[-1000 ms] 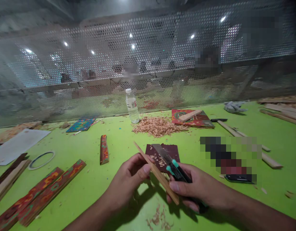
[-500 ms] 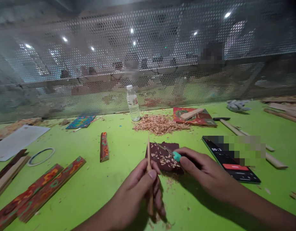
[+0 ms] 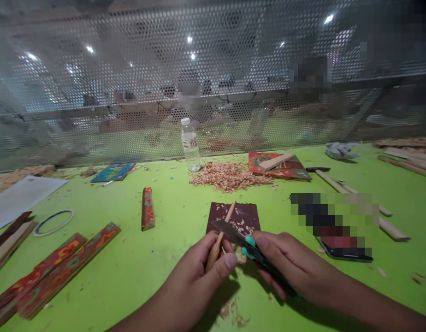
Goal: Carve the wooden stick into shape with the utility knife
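Head view, and from where I stand the left hand (image 3: 199,274) has its fingers curled nearly closed around the thick end of a wooden stick (image 3: 214,254), whose tapered tip rises over a dark red sheet (image 3: 249,213) on the green surface (image 3: 116,276). To its right, the right hand (image 3: 296,260) wraps its fingers tightly around a utility knife (image 3: 268,266). Half a second ago the blade stood apart from the stick; now it crosses it, and the tip leans further right.

Perforated metal screen (image 3: 147,78) behind green tabletop (image 3: 119,272); small white lights (image 3: 328,19), dim room.
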`<action>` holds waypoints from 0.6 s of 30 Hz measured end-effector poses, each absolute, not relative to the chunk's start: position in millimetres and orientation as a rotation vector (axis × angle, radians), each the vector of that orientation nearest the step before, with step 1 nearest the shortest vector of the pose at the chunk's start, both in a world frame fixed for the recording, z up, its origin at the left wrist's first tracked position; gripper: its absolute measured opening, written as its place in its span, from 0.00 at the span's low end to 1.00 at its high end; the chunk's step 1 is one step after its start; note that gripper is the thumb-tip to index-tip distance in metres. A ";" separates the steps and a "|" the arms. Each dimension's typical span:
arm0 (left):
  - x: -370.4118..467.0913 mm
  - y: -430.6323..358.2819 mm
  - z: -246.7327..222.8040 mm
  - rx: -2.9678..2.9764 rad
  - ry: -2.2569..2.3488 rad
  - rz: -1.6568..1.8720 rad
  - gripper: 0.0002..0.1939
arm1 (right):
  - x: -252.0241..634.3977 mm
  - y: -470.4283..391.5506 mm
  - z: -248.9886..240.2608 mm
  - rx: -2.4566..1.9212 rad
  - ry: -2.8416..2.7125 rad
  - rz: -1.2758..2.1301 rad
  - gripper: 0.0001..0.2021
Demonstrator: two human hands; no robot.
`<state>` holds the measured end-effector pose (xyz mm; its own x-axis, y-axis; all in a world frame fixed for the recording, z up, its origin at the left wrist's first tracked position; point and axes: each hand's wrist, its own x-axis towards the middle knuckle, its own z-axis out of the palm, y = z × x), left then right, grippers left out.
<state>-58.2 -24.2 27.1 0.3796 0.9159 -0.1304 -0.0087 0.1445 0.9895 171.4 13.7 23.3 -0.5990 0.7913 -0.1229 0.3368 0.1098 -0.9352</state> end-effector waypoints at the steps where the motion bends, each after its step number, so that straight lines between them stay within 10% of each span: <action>1: -58.1 -24.2 26.1 1.253 0.977 0.849 0.16 | 170.4 12.7 22.0 -1.105 -1.984 1.495 0.30; 18: -50.7 -27.1 29.0 1.402 1.129 0.876 0.17 | 156.4 -8.2 11.9 -1.202 -1.794 1.668 0.32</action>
<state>-50.7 -27.1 29.0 0.2776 0.9576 -0.0775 0.1620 0.0329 0.9862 156.4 -8.2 11.9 -0.5443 0.8000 -0.2524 0.3097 -0.0880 -0.9468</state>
